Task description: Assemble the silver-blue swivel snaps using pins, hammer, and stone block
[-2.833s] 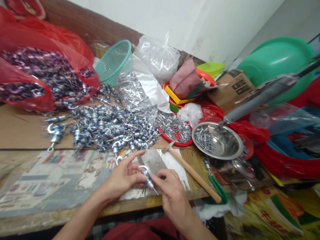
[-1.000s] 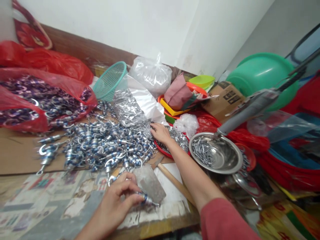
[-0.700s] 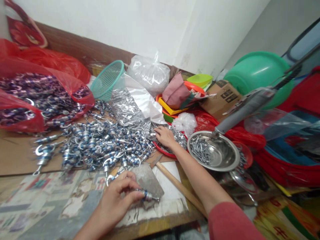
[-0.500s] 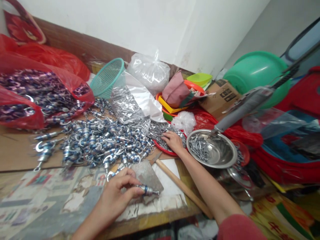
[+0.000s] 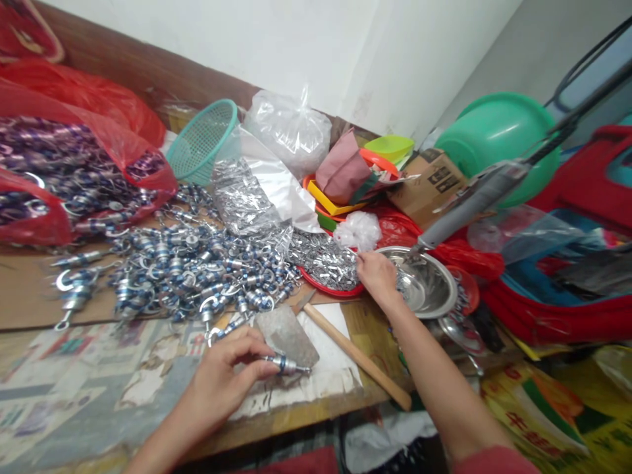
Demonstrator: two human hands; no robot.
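Observation:
Between the thumb and fingers of my left hand (image 5: 234,362) is a blue-banded metal fitting (image 5: 285,364), its thin tip pointing right above a flat grey metal block (image 5: 287,334). My right hand (image 5: 379,280) is closed in a pinch between a red tray (image 5: 336,291) and a steel bowl (image 5: 450,289). What its fingertips hold, if anything, is too small to make out. Small flat silver metal pieces (image 5: 323,260) fill the tray. The bowl has thin metal pins in it, partly hidden by my right hand. A wooden-handled hammer (image 5: 358,355) lies beside the block.
Many blue-and-silver hook fittings (image 5: 172,270) are heaped on cardboard at left, near a red plastic bag (image 5: 49,224) of similar parts. A teal mesh basket (image 5: 202,141) leans behind. A grey-handled tool (image 5: 469,204) slants over the bowl; a green basin (image 5: 503,138) stands at the back right.
My right hand has moved right, out of the silver pieces to the gap between tray and bowl, and its fingers have closed. My left hand still holds the fitting. The view has shifted slightly.

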